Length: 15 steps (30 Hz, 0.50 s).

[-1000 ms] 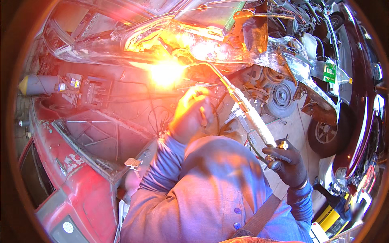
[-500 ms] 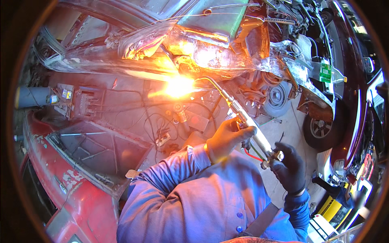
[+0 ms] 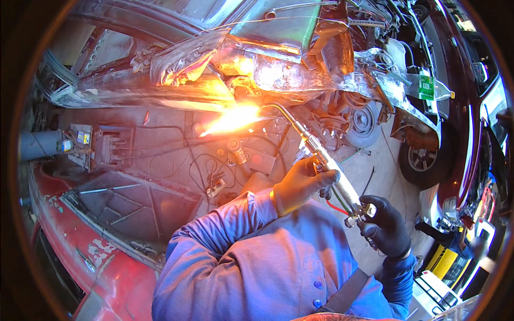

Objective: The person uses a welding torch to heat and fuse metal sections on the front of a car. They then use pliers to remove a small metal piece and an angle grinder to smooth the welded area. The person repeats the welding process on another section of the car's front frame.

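Observation:
A lit gas torch (image 3: 347,191) with a silver handle and a thin bent neck slants up and to the left in front of my chest. My left hand (image 3: 300,186), in a dark glove, is closed round the front of the handle. At its rear end the fingers of my right hand (image 3: 390,227), also gloved, are curled at the valve knobs. A bright orange-white flame (image 3: 235,120) streams left from the tip, just below the bare, rusty lower edge of a car body (image 3: 289,75). Glare hides the metal nearest the flame. A red hose and a green hose run under the handle.
A red car body panel (image 3: 101,251) lies at the lower left. A grey cylinder (image 3: 40,144) is at the far left. Cables and an angle grinder (image 3: 235,150) lie on the floor. At the right are a green-labelled bottle (image 3: 428,88) and a dark red vehicle (image 3: 468,134).
The flame has changed from a round glare to a longer streak pointing down-left. My right hand has shifted slightly at the valve end. My left hand keeps its hold.

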Available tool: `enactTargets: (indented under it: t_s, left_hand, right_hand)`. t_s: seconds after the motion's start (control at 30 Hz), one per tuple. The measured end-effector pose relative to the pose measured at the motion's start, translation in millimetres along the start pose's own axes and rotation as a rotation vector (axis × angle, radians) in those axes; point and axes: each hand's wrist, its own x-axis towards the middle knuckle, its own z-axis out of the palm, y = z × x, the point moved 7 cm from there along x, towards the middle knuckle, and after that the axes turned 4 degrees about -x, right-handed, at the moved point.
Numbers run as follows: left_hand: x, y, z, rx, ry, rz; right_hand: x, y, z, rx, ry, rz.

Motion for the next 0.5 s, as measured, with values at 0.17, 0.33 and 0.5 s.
enactTargets:
  t_s: [0.17,0.33,0.5]
  left_hand:
    - [6.3,4.8,-0.5,0.094,0.006,0.023]
    - [16.9,2.3,-0.4,0.161,0.032,0.005]
    - [27.0,1.5,6.0,0.126,0.036,0.041]
  right_hand:
    - [-3.2,-1.1,-8.5,-0.170,0.101,0.027]
    - [-3.6,-14.6,-12.1,-0.254,0.158,-0.035]
    - [-3.5,-24.0,-20.0,-0.361,0.189,-0.059]
